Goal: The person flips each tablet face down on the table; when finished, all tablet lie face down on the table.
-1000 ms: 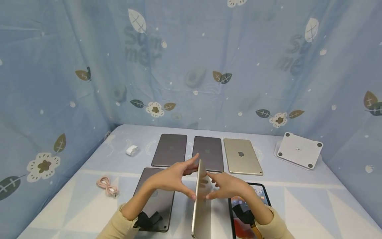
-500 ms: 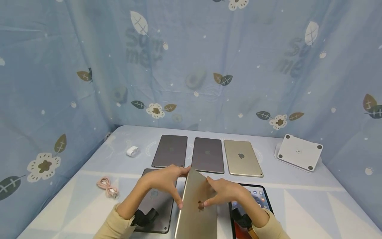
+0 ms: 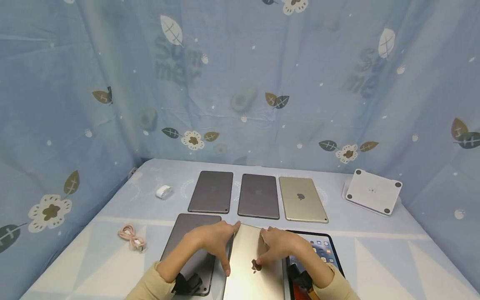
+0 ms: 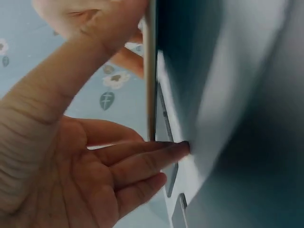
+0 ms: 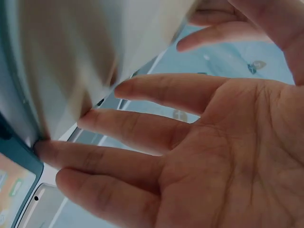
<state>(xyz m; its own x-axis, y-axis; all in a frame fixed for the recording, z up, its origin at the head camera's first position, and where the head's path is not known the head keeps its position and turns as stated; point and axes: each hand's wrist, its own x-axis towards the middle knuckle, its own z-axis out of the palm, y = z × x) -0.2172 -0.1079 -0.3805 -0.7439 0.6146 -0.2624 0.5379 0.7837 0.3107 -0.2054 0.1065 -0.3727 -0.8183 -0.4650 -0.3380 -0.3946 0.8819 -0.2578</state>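
Note:
A gold tablet (image 3: 247, 260) lies back side up between both hands, tilted, with its left edge over the grey tablet at left. My left hand (image 3: 213, 243) holds its far left corner and edge. In the left wrist view the thumb (image 4: 71, 71) is at the tablet's thin edge and the fingertips are lower down at its corner. My right hand (image 3: 283, 248) touches the gold back, thumb on the logo. The right wrist view shows that hand's fingers (image 5: 137, 126) nearly straight, tips at the gold surface.
Left of it lies the grey tablet (image 3: 180, 233); at right, a tablet with a lit screen (image 3: 326, 246). Behind stand two grey tablets (image 3: 213, 183) and another gold tablet (image 3: 301, 200) in a row. Also there: a charger plug (image 3: 163, 191), a pink cable (image 3: 131, 237), a white stand (image 3: 373, 191).
The gold tablet has turned from nearly edge-on to back side up and come down toward the table. Both hands have kept contact with it and moved lower.

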